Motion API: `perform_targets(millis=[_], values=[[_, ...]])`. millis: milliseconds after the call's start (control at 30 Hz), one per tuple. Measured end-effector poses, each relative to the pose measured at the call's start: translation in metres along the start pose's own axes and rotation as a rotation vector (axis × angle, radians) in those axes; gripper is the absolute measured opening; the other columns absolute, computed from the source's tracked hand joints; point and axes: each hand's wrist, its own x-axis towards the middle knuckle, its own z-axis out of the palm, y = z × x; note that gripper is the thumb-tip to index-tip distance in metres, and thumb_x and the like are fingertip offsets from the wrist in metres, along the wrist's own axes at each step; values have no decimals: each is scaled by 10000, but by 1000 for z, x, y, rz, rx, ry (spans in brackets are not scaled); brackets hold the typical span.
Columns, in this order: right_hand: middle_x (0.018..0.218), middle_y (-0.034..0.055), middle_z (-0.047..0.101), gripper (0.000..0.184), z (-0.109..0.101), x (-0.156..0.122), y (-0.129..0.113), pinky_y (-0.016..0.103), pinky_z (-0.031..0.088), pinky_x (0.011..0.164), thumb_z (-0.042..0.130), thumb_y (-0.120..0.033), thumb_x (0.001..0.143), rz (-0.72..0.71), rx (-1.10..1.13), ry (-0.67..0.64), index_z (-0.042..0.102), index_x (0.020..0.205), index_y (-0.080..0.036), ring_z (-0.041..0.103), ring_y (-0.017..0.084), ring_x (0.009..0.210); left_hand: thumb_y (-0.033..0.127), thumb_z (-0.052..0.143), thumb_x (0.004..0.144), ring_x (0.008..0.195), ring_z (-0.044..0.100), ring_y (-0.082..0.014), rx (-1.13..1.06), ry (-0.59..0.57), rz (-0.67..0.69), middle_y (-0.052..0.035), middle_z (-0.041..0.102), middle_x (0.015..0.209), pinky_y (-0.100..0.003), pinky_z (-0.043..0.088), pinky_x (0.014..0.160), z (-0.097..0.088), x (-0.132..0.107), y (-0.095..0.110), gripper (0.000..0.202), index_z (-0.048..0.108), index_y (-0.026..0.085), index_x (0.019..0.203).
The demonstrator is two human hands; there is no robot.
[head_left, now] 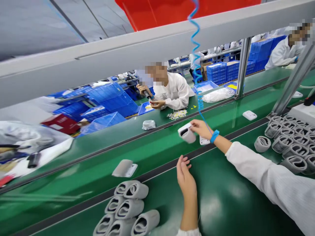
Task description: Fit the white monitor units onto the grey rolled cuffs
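My right hand [201, 128], with a blue wrist strap [214, 136] at its wrist, pinches a rolled grey fabric cuff [189, 136] by its upper edge. The cuff is over the green conveyor belt, its dark inner opening facing me. Just behind that hand lies a white flat device [204, 141], partly hidden by it. My left hand [185, 175] is over the near green worktop, below the cuff, fingers stretched and holding nothing. Several rolled grey cuffs [129, 208] stand grouped at the lower left. More rolled cuffs [295, 149] stand in rows at the right.
On the belt are a grey cuff with a white device [124, 168] and another white device [249, 115]. A blue coiled cord [196, 49] hangs to the wrist strap. Across the belt, a co-worker [172, 90] sits by small white and yellow pieces [177, 114]. A metal post [294, 80] rises at right.
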Motion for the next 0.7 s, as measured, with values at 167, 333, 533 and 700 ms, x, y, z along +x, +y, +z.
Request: perform_targets(millis=[167,333,533,700], values=[[1285,171,786,383,-57,60,31,438,478,1172,534,-181,993,-27,-615,227,793,1270,-129,673,313,1270,649,455,1120,1115,721,-259,79,-81,29,-152,751,1289,-363,564,931,3,-6,2,606,682,190,1443],[1346,242,738,440,-66,82,61,456,434,1210,502,-82,957,46,-679,240,810,1270,-52,657,328,1301,602,448,1129,1099,716,-274,132,-107,20,-139,762,1225,-403,549,984,1,-7,3,548,705,202,1402],[1488,247,672,584,-54,89,58,489,476,1195,708,-245,953,29,-744,131,696,1514,-81,647,375,1345,559,440,1139,1114,713,-263,119,-140,2,-150,759,1262,-392,555,978,-1,-6,6,522,698,193,1407],[1060,119,816,775,-12,53,47,345,573,880,1013,-559,665,2,-658,-546,833,1320,-186,772,280,903,590,448,1121,1156,716,-267,76,-73,13,-184,722,1339,-376,591,938,1,-3,1,562,665,180,1437]])
